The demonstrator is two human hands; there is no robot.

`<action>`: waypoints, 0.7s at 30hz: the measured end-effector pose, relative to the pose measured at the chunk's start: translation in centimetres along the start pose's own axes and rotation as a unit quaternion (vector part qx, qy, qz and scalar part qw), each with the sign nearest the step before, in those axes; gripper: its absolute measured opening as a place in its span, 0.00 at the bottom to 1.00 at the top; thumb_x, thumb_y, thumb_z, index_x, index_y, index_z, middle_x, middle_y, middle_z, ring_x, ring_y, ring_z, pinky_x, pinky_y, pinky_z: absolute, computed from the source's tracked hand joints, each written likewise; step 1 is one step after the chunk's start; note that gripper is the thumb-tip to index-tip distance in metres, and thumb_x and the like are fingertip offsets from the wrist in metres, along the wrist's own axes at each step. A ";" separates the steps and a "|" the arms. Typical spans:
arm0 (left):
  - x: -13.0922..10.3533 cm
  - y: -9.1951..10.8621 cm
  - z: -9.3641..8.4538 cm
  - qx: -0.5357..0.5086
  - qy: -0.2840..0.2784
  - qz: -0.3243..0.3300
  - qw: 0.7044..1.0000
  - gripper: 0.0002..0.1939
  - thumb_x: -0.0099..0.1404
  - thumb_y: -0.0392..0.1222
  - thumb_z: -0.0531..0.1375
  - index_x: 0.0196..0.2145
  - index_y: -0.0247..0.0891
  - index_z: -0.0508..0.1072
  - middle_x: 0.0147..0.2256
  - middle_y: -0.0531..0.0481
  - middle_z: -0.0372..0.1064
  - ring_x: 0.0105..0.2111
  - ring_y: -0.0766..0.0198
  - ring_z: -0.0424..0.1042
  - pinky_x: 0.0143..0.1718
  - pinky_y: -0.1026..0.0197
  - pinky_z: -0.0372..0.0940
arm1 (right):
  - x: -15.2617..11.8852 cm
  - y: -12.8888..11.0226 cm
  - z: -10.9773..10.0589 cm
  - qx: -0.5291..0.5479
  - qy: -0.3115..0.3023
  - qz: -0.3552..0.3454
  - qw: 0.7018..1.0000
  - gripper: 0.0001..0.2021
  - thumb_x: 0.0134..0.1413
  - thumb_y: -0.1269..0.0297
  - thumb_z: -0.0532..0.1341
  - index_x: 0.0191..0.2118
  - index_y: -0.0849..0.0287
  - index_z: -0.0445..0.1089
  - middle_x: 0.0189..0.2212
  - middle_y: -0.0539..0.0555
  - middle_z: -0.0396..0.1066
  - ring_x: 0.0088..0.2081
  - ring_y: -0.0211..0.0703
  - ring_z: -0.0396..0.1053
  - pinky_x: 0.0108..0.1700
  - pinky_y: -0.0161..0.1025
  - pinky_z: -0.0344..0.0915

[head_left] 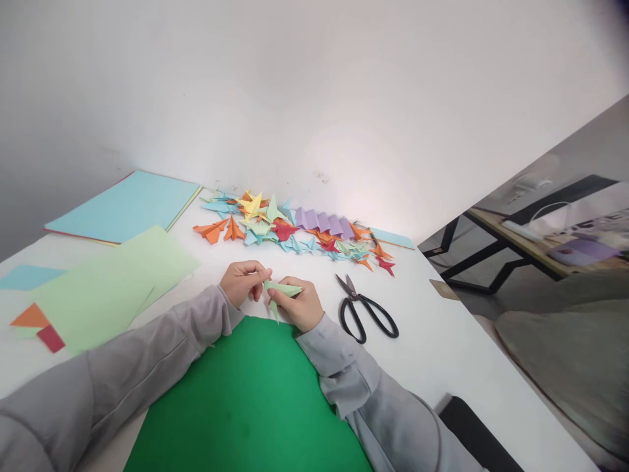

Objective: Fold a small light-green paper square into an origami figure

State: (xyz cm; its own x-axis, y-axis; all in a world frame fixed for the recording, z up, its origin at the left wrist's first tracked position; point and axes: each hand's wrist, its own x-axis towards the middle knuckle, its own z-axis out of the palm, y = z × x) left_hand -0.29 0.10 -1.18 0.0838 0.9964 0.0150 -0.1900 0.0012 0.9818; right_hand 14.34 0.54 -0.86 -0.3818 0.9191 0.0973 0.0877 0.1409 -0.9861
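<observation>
Between my two hands is a light green folded paper figure [285, 288] with pointed ends, held just above the far edge of a green sheet [246, 393]. My right hand [305, 307] is closed around its body, thumb pressed on top. One of its tips is pinched by the thumb and fingers of my left hand [242, 282]. A narrow point of the paper hangs down below my right thumb. To the right of my right hand, black-handled scissors [361, 305] lie on the table with their blades slightly apart.
Many colourful folded paper figures [253, 206] and a row of purple folded pieces [322, 221] lie along the wall. At left are a stack of blue sheets [132, 203], light green sheets [108, 282] and small orange scraps [30, 316]. A black object [474, 432] rests near the right edge.
</observation>
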 end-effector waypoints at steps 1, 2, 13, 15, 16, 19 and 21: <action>0.0 0.0 0.0 -0.002 0.001 0.000 1.000 0.15 0.51 0.48 0.61 0.18 0.33 0.67 0.09 0.56 0.58 0.10 0.73 0.56 0.14 0.68 0.48 | 0.0 0.0 0.0 -0.002 -0.001 0.001 1.000 0.09 0.38 0.61 0.63 0.18 0.60 0.64 0.11 0.47 0.64 0.14 0.33 0.57 0.18 0.32 0.54; 0.0 0.0 0.0 -0.004 0.002 0.000 1.000 0.15 0.51 0.48 0.61 0.19 0.33 0.67 0.09 0.56 0.58 0.10 0.73 0.56 0.14 0.68 0.48 | 0.0 -0.1 0.0 -0.004 -0.002 0.001 1.000 0.09 0.38 0.62 0.62 0.18 0.60 0.64 0.11 0.46 0.64 0.14 0.33 0.57 0.18 0.32 0.54; 0.3 -0.2 0.1 -0.025 0.030 -0.033 0.999 0.20 0.53 0.56 0.56 0.21 0.33 0.67 0.07 0.55 0.57 0.08 0.71 0.56 0.11 0.68 0.47 | -0.1 0.0 0.1 0.004 -0.008 0.006 1.000 0.09 0.38 0.62 0.62 0.18 0.60 0.64 0.12 0.46 0.64 0.14 0.33 0.57 0.18 0.32 0.54; 0.3 0.0 0.2 -0.032 0.037 -0.040 0.998 0.21 0.52 0.57 0.56 0.22 0.33 0.68 0.08 0.55 0.57 0.08 0.70 0.57 0.11 0.68 0.47 | -0.1 0.0 0.1 0.003 -0.007 0.006 1.000 0.09 0.38 0.62 0.62 0.18 0.60 0.64 0.12 0.46 0.64 0.14 0.33 0.57 0.18 0.32 0.54; 0.2 0.2 0.3 -0.036 0.040 -0.042 0.998 0.22 0.52 0.58 0.56 0.22 0.33 0.68 0.08 0.55 0.58 0.08 0.70 0.57 0.11 0.68 0.48 | -0.1 0.0 0.1 0.001 -0.005 0.006 1.000 0.09 0.38 0.62 0.62 0.18 0.60 0.64 0.12 0.46 0.64 0.14 0.33 0.58 0.18 0.32 0.54; 0.1 0.5 0.4 -0.049 0.042 -0.045 0.997 0.23 0.52 0.59 0.55 0.22 0.33 0.68 0.09 0.56 0.57 0.08 0.70 0.58 0.11 0.68 0.49 | 0.0 0.0 0.1 -0.001 0.000 0.012 1.000 0.09 0.38 0.61 0.63 0.18 0.60 0.65 0.12 0.47 0.65 0.15 0.33 0.58 0.18 0.32 0.54; 0.0 0.6 0.5 -0.036 0.036 -0.038 0.998 0.21 0.52 0.58 0.57 0.21 0.33 0.67 0.08 0.56 0.56 0.08 0.71 0.57 0.11 0.68 0.50 | 0.0 0.0 0.1 -0.002 0.004 0.011 1.000 0.10 0.38 0.61 0.63 0.18 0.60 0.65 0.12 0.47 0.65 0.15 0.33 0.58 0.18 0.32 0.54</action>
State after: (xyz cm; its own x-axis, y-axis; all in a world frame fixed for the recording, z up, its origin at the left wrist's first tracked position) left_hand 0.06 0.04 -0.46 0.0300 0.9967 -0.0750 -0.2564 0.0802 0.9632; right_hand 14.25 0.49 -0.84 -0.3730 0.9246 0.0768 0.0992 0.1221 -0.9876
